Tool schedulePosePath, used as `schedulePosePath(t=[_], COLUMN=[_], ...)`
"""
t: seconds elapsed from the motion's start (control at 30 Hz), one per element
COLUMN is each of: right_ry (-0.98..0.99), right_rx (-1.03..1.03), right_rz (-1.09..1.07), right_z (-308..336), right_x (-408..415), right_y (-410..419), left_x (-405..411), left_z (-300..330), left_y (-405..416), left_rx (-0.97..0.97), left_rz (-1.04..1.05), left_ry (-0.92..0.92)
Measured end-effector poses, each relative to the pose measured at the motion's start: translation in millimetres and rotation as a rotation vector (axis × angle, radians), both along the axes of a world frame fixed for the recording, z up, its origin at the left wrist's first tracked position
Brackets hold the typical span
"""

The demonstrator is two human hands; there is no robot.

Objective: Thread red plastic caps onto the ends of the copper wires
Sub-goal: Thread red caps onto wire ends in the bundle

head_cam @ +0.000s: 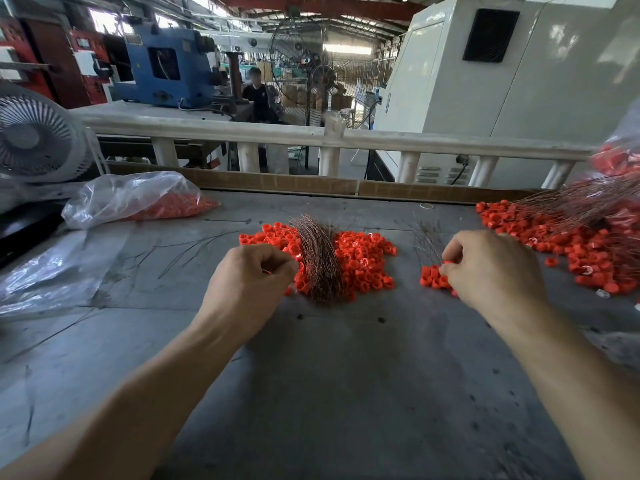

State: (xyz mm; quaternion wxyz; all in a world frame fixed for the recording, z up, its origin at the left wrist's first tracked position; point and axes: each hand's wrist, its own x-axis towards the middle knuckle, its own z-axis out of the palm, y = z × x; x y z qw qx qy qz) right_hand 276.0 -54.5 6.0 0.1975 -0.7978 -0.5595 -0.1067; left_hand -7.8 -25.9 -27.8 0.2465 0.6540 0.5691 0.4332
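A heap of red plastic caps [363, 258] lies mid-table, with a curved bundle of thin copper wires [318, 258] across it. My left hand [249, 278] sits at the heap's left edge, fingers curled; a bit of red shows under them, but what they pinch is hidden. My right hand [491, 268] pinches a red cap [448, 263] over a small cluster of caps [433, 278], beside a few loose wires [427, 244]. A second big pile of caps [568, 247] with long wires [581, 202] across it lies at the right.
A clear bag of red caps [138, 199] lies at the back left, more plastic sheet [52, 271] on the left. A white fan [38, 136] stands far left. A cardboard strip [277, 181] and white railing [311, 133] bound the grey table's [329, 375] far edge.
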Motion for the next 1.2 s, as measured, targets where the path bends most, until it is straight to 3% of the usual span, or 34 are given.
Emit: schedulePosePath(t=[0.23, 0.37, 0.53, 0.63, 0.8, 0.93, 1.2], right_ry=[-0.085, -0.044, -0.149, -0.173, -0.020, 0.090, 0.079], right_rx=[-0.003, 0.119, -0.073, -0.055, 0.131, 0.149, 0.146], right_rz=[-0.003, 0.196, 0.133, 0.120, 0.377, 0.554, 0.635], right_z=[-2.1, -5.6, -14.6, -15.0, -18.1, -22.3, -21.9], right_x=[-1.3, -10.4, -15.0, -12.4, -32.4, -57.4, -71.3], right_y=[-0.7, 3.6, 9.5, 10.1, 6.2, 1.6, -3.3], left_x=[-4.8, -5.2, -4.9, -6.4, -8.7, -6.4, 9.8], left_z=[0.0, 0.3, -2.4, -3.5, -4.8, -6.7, -5.5], left_y=[2.1, 1.2, -0.1, 2.1, 8.7, 8.7, 12.7], left_rx=[0.011, 0.013, -0.003, -0.004, 0.017, 0.043, 0.021], left_rz=[0.027, 0.019, -0.014, -0.004, 0.037, 0.041, 0.151], left_ry=[0.139, 0.191, 0.256, 0.257, 0.253, 0.257, 0.318])
